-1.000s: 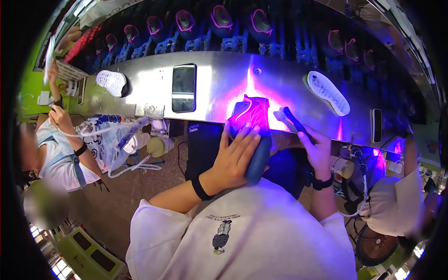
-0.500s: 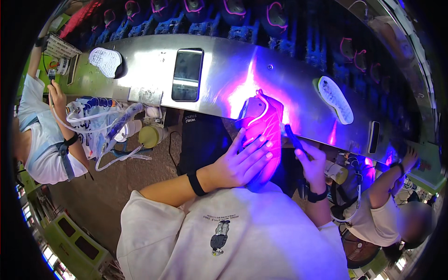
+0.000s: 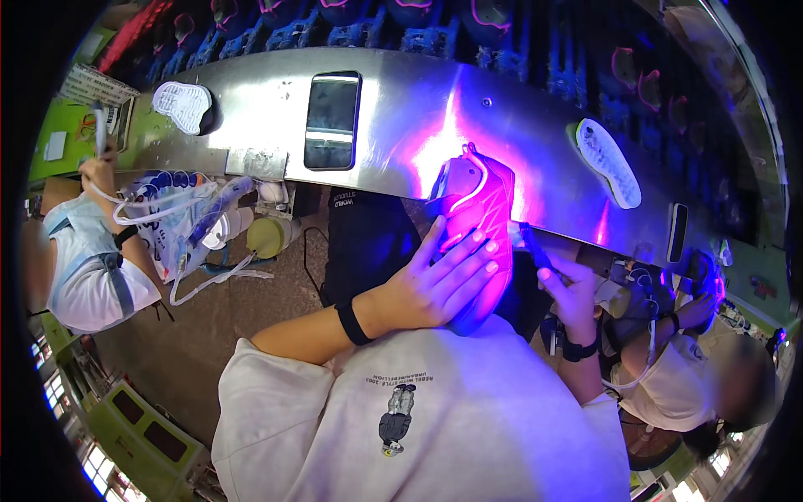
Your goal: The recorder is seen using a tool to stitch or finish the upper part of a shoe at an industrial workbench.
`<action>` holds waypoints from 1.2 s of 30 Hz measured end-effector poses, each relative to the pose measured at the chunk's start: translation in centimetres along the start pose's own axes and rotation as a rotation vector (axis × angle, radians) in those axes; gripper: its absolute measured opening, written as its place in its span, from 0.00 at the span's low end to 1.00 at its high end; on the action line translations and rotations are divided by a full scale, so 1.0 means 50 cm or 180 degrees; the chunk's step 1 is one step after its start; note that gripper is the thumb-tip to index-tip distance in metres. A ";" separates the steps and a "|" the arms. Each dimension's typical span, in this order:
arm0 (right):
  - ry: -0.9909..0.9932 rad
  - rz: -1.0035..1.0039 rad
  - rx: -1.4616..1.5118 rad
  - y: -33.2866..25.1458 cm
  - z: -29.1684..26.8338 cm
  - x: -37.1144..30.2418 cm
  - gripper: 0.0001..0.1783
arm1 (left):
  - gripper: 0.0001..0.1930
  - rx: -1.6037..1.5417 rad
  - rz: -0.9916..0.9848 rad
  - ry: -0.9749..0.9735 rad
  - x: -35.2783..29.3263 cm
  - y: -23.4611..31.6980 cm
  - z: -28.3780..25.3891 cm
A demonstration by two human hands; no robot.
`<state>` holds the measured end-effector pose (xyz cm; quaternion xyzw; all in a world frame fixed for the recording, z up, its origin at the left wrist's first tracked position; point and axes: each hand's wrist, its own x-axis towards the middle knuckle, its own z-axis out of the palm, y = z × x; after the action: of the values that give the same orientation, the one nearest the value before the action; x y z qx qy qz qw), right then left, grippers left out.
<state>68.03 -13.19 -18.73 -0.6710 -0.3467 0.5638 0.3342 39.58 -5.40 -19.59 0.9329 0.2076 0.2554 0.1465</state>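
Observation:
A shoe upper [image 3: 495,199], glowing pink under violet light, stands toe toward me at the metal bench's near edge. Across its side and front my left hand [image 3: 443,280] is laid, fingers wrapped over it and gripping it. My right hand [image 3: 570,293] holds a dark-handled brush [image 3: 534,244], whose pale tip lies against or very close to the shoe's right side. Whether the tip touches, I cannot tell. The shoe's underside and my left palm's contact with it are hidden.
On the metal bench [image 3: 251,100] lie a white sole [image 3: 182,106] at left and another white sole [image 3: 608,163] at right. Dark panels [image 3: 331,121] are set in it. Racked shoes pass behind. Co-workers sit left and right; pots [image 3: 266,238] and hoses hang below the edge.
The brush has come up to the shoe's right side, its pale tip now showing there. My left hand keeps its grip. Both co-workers' arms have shifted.

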 end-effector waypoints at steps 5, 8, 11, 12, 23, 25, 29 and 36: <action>-0.0162 -0.0011 0.0215 0.016 -0.015 -0.057 0.22 | 0.25 0.0283 -0.0033 -0.0205 0.032 0.018 -0.021; -0.0107 -0.0235 0.0217 0.020 -0.021 -0.078 0.21 | 0.24 0.0344 -0.0176 -0.0146 0.053 0.032 -0.016; -0.0045 -0.0219 0.0251 0.006 -0.026 -0.090 0.22 | 0.27 0.0171 -0.0356 -0.0032 0.078 0.050 -0.017; -0.0051 -0.0290 0.0285 0.005 -0.026 -0.089 0.21 | 0.30 0.0280 -0.0353 -0.0106 0.082 0.050 -0.014; -0.0053 -0.0378 0.1063 0.041 -0.042 -0.124 0.18 | 0.41 0.0408 -0.0771 -0.0262 0.172 0.098 -0.007; 0.0043 -0.0313 0.1100 0.047 -0.042 -0.140 0.17 | 0.39 0.0479 -0.0848 -0.0293 0.190 0.103 -0.004; 0.0264 -0.0418 0.1180 0.055 -0.035 -0.165 0.17 | 0.41 0.0408 -0.0903 -0.0118 0.227 0.102 0.005; 0.1280 -0.0763 0.0310 0.020 -0.032 -0.182 0.17 | 0.43 0.0393 -0.0850 0.0142 0.285 0.087 0.025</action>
<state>68.57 -21.48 -14.56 -0.7070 -0.3228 0.3911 0.4930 52.79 -2.83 -13.06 0.8983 0.3483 0.2411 0.1169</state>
